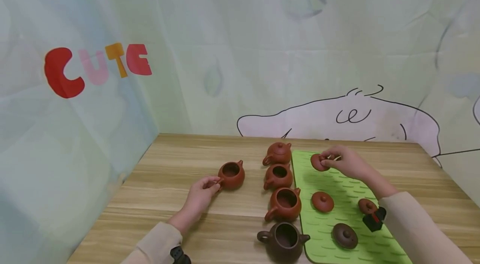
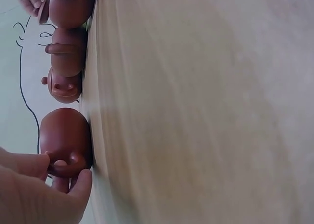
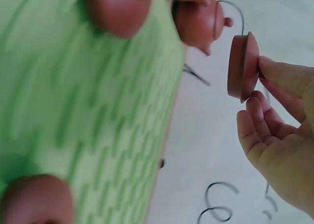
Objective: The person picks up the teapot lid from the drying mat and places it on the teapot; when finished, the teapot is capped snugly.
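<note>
the left sleeve (image 1: 151, 245), long and made of plain cream-beige cloth, is seen at the bottom of the head view, left of centre, where it is cut off by the frame's lower edge; a faint line is shown across it behind the left cuff (image 1: 165, 235). the right sleeve (image 1: 420, 224), in the same pale shade, is seen at the lower right. near the left cuff a small black device (image 1: 180, 255) is worn, partly cut off by the lower edge. near the right cuff (image 1: 391, 205) a blocky, angular black unit (image 1: 373, 221) is worn, marked with a small red patch. the left hand (image 1: 200, 195) and the right hand (image 1: 346, 162) are bare.
</note>
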`<state>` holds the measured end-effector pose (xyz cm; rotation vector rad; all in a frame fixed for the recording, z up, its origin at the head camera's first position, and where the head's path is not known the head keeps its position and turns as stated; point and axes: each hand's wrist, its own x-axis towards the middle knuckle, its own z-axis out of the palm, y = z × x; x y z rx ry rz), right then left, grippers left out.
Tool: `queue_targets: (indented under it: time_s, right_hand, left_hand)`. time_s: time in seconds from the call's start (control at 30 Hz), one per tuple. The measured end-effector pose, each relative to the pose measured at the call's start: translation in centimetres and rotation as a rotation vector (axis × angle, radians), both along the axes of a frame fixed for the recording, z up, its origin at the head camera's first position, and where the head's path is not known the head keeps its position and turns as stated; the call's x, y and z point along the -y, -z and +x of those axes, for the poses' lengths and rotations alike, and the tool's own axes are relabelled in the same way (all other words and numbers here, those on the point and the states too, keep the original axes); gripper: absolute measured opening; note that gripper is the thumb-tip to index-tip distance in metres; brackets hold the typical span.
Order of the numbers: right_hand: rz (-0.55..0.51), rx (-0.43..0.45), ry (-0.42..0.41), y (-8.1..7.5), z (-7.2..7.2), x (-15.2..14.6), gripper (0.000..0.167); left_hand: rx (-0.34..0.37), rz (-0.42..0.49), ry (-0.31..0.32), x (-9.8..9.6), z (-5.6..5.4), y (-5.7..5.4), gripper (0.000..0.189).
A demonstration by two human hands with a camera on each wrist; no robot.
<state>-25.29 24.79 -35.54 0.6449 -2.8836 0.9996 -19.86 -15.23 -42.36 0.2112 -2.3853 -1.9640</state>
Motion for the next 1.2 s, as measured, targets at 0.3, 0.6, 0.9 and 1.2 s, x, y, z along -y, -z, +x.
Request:
queue_targets:
  time_s: [0.3,0.6,0.9,1.2]
  right_hand:
    - [0.000,-0.049,-0.057,-2.3,-1.0,3.0,0.021]
    - [-0.046,-0.034,-0.124,-3.1,-1.6,7.1,0.019]
    - [-0.046,-0.032,-0.187,-3.6,-1.8,11.6,0.019]
    - [-0.108,0.069,-0.226,-3.4,-2.0,15.2,0.018]
  left_hand:
    - [0.018,0.003,-0.003,0.0,-0.1,-0.1,0.023]
    - [0.037,-0.022,0.000,0.1,-0.2,-0.3,0.022]
    - [0.035,-0.005,0.013,0.3,-0.2,-0.4,0.024]
    - [0.036,0.005,0.018,0.2,-0.3,-0.1,0.023]
